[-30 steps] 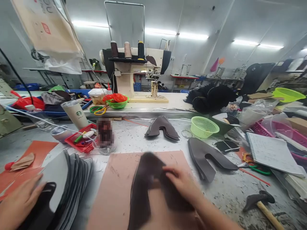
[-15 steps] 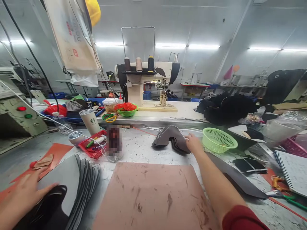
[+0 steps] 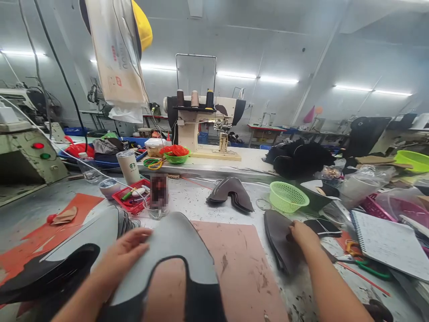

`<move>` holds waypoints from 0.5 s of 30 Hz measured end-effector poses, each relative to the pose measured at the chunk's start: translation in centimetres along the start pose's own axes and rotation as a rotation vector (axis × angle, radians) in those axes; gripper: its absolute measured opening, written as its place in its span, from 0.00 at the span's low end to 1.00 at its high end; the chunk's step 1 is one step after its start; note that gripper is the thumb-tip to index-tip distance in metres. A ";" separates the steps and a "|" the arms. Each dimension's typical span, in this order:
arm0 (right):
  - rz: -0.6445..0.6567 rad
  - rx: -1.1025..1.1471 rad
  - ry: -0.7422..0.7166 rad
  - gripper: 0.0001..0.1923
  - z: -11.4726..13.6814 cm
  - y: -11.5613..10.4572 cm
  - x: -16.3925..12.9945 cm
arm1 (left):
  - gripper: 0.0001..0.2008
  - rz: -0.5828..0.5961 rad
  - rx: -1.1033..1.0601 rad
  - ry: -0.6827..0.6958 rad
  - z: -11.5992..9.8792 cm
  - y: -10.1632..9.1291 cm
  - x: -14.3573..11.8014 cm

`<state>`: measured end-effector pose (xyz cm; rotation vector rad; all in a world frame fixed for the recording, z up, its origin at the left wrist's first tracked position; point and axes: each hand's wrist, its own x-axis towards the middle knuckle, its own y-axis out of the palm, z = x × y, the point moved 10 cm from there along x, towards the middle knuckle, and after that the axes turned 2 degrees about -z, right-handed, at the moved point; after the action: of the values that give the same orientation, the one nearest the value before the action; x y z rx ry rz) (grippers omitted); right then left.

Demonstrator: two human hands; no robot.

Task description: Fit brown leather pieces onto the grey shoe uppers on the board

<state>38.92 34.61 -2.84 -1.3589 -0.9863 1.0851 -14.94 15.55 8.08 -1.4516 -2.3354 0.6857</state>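
My left hand (image 3: 125,250) grips a large grey U-shaped shoe-upper piece with a black edge (image 3: 174,259) and holds it over the brown cutting mat (image 3: 241,264). Left of it lies a stack of like grey pieces (image 3: 83,246). My right hand (image 3: 301,235) rests with bent fingers on a pile of dark brown U-shaped leather pieces (image 3: 278,237) at the mat's right side. Another small pile of dark leather pieces (image 3: 231,190) lies further back in the middle of the table.
A green mesh basket (image 3: 288,196) stands behind the right pile. A spiral notebook (image 3: 385,241) and scissors (image 3: 365,261) lie at the right. A red tray (image 3: 130,199), a cup (image 3: 129,166) and a glass jar (image 3: 157,197) stand at the left. A sewing machine (image 3: 201,125) stands behind.
My left hand has lifted a grey piece off the left stack and brought it over the mat. My right hand has drawn back from the far leather pile onto the near right pile.
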 end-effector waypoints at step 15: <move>-0.190 -0.075 0.032 0.17 1.3 -1.8 -2.6 | 0.25 0.421 0.803 0.643 3.1 14.9 -8.4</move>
<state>37.09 32.48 -0.84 -1.3092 -1.1180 0.8893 -1.55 12.84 -2.71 -1.4539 -1.0838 0.9331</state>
